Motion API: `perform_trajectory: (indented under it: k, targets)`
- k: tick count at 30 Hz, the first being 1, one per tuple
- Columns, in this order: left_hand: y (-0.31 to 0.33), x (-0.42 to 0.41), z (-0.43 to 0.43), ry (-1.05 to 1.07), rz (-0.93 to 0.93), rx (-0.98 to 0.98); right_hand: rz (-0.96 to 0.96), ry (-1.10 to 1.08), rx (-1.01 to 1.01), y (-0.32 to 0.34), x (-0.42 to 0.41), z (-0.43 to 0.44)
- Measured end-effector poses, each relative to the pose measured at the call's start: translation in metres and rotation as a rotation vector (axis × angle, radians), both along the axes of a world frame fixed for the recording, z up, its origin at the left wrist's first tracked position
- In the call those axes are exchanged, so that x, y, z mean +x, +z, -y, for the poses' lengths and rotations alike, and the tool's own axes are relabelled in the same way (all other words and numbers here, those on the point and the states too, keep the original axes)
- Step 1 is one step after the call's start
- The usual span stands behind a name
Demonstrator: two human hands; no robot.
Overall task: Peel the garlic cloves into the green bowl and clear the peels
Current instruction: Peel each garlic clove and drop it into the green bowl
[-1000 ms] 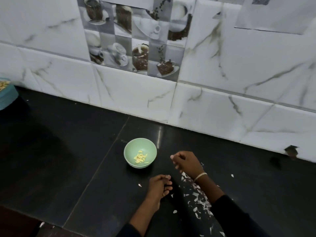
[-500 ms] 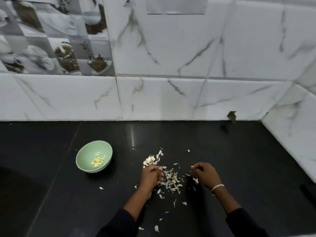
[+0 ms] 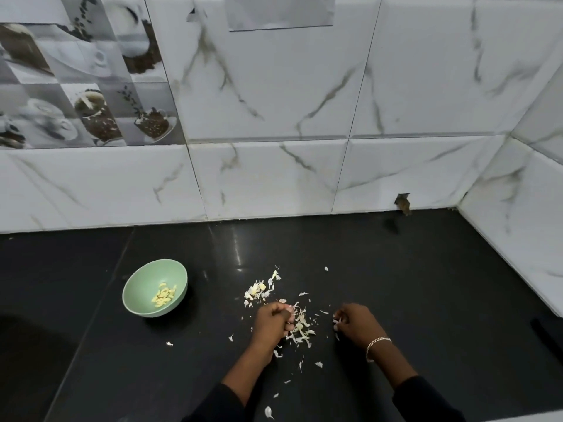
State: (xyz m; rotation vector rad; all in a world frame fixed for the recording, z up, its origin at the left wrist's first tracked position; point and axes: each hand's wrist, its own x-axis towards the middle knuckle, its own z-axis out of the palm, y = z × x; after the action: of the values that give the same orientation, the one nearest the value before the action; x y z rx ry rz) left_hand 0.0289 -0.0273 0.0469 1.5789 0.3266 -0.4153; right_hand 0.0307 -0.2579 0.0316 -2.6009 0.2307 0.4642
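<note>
Green bowl (image 3: 143, 292) upright on black counter (image 3: 426, 284), well left of left hand (image 3: 272, 322), apart from it. Inside: small heap of pale yellow peeled cloves (image 3: 164, 295), low on the bowl's right inner side; rest of the bowl bare.

Left hand curled into loose fist, fingers (image 3: 288, 315) bent inward w/ tips at edge of peel pile (image 3: 300, 325); can't tell if anything is pinched. Right hand (image 3: 355, 322) also curled, fingertips (image 3: 336, 319) closed on a small white scrap, prob. a peel. Bracelet (image 3: 376, 344) on right wrist; dark sleeves on both arms.

Main peel pile between the two hands, touching left fingers. Second cluster of peels (image 3: 259, 289) w/ a few yellowish bits just beyond left fingers, toward the wall. Stray flakes scattered near both wrists and closer to the body; one (image 3: 169, 343) between bowl and left hand.

White marble-look tiles (image 3: 274, 117) behind; coffee-print tiles (image 3: 85, 86) upper left.
</note>
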Motion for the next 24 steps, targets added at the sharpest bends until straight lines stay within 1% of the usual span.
perform_trajectory:
  k: [3,6,8,10,13,16,18,20,22,24]
  targets:
    - [0.001,-0.001,-0.001,0.014,0.007,0.006,0.012,-0.026,0.005,-0.006,0.003,-0.001]
    - [0.002,-0.003,-0.002,0.013,0.058,0.027,0.125,-0.026,0.092,0.002,0.002,-0.002]
    - [0.005,-0.004,-0.003,0.017,0.128,0.043,0.231,-0.057,0.22,0.013,0.001,-0.01]
    - [0.011,-0.003,-0.005,0.018,0.202,0.045,0.279,-0.102,0.403,0.028,0.0,-0.025]
    - [0.023,-0.002,-0.005,0.003,0.268,0.007,0.262,-0.101,0.681,0.048,-0.004,-0.049]
    - [0.033,-0.001,-0.007,0.006,0.315,-0.027,0.278,-0.119,0.843,0.058,-0.003,-0.067]
    - [0.036,-0.001,-0.009,0.011,0.351,-0.001,0.282,-0.12,0.898,0.061,-0.002,-0.077]
    - [0.039,-0.003,-0.011,0.024,0.373,0.026,0.289,-0.128,0.912,0.062,-0.002,-0.084]
    - [0.045,-0.006,-0.013,0.041,0.395,0.041,0.314,-0.121,0.88,0.064,-0.001,-0.088]
    - [0.05,-0.009,-0.015,0.078,0.423,0.069,0.377,-0.081,0.768,0.065,0.0,-0.092]
